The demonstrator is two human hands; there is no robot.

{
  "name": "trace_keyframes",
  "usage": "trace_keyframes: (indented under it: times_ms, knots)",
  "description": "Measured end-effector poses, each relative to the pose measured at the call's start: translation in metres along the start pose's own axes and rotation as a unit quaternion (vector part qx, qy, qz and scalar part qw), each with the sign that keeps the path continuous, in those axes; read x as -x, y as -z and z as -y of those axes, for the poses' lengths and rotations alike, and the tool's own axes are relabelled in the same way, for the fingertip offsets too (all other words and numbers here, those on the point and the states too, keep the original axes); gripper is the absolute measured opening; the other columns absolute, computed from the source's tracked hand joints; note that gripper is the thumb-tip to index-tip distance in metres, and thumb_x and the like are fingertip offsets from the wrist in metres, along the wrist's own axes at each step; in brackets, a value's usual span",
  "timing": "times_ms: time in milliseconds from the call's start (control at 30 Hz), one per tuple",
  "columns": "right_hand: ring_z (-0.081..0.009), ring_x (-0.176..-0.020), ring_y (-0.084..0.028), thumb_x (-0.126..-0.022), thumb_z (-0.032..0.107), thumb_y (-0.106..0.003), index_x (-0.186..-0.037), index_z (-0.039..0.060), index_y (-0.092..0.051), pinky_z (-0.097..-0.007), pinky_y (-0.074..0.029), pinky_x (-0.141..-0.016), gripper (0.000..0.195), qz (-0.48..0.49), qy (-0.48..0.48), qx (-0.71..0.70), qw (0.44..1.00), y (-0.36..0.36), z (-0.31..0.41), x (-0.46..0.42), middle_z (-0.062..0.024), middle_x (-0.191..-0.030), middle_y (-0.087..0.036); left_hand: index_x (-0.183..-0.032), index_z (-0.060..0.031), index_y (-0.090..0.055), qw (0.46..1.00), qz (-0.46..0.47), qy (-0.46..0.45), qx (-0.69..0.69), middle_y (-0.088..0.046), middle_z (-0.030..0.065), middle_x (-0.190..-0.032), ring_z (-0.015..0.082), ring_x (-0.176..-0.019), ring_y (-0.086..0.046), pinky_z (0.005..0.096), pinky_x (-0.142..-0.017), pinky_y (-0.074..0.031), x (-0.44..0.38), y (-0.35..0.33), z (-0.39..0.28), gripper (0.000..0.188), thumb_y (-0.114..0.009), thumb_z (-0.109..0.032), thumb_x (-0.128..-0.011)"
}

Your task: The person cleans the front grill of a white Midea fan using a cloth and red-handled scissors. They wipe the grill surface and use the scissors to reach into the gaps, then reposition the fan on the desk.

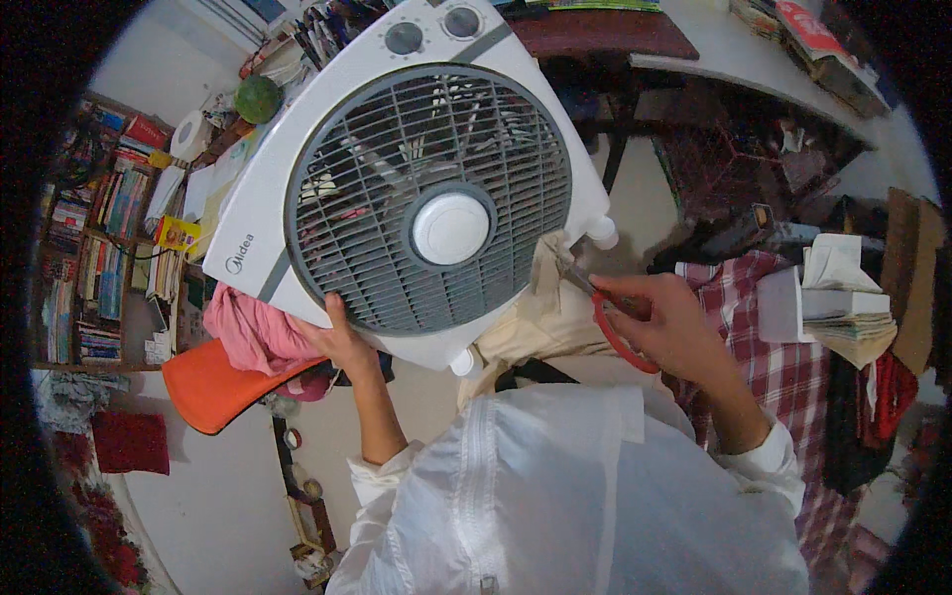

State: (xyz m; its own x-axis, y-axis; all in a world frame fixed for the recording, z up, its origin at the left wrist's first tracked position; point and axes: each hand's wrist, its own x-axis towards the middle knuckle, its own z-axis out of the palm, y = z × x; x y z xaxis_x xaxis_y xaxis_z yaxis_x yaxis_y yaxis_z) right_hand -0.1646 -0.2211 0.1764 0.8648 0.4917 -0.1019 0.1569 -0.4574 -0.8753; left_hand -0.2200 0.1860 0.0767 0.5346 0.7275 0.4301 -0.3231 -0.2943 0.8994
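A white Midea box fan [245, 216] with a round grey grille leans tilted in front of me. My left hand [346, 342] grips its lower left edge, the thumb up on the front near the grille. In my right hand [669, 323] is a pair of red-handled scissors [617, 338], pointing up and left to the fan's lower right edge. A beige cloth [549, 271] hangs at the scissors' tip, against the grille's rim; whether the blades clamp it or lie under it, I cannot tell. Two dials [404, 39] sit at the fan's top, and white feet [465, 362] show below.
An orange chair or stool [216, 387] bears a pink cloth [256, 331] on the left. Beyond it stands a bookshelf [111, 245]. A red plaid cloth [751, 320] and a white container [781, 305] with papers are on the right. A desk [602, 37] lies ahead.
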Motion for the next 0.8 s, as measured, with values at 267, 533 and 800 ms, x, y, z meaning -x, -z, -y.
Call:
trace_keyframes:
  times_ms: [267, 533, 800]
  knots:
    - [-0.0161, -0.072, -0.067, -0.091, 0.010, -0.071, -0.127, -0.0010, -0.071, -0.0332, -0.055, -0.070, 0.038, -0.026, 0.086, -0.010, 0.996, -0.022, -0.018, -0.033, -0.0137, -0.085, -0.074, -0.151, 0.0063, -0.038, 1.000, -0.016, 0.016, 0.001, -0.055, 0.0164, -0.141, 0.0279, -0.124, -0.056, 0.0391, -0.112, -0.040, 0.002, -0.010, -0.011, 0.067, -0.069, -0.014, -0.095]
    - [-0.0410, -0.082, -0.069, -0.087, 0.029, -0.074, -0.120, 0.0073, -0.077, -0.0483, -0.055, -0.079, 0.040, -0.079, 0.129, 0.175, 0.973, 0.005, -0.011, -0.045, -0.0251, -0.089, -0.071, -0.152, 0.0055, -0.037, 1.000, -0.017, -0.004, 0.021, -0.055, 0.0167, -0.142, 0.0279, -0.124, -0.056, 0.0390, -0.111, -0.041, 0.006, -0.014, -0.017, 0.072, -0.071, -0.011, -0.092]
    - [-0.0385, -0.097, -0.072, -0.089, 0.030, -0.068, -0.107, 0.0059, -0.078, -0.0501, -0.058, -0.088, 0.032, 0.019, 0.031, 0.242, 0.970, 0.019, 0.010, -0.052, -0.0217, -0.102, -0.074, -0.152, 0.0064, -0.037, 1.000, -0.011, -0.011, -0.015, -0.055, 0.0170, -0.142, 0.0282, -0.124, -0.056, 0.0387, -0.111, -0.041, 0.006, -0.008, -0.010, 0.070, -0.069, -0.009, -0.091]
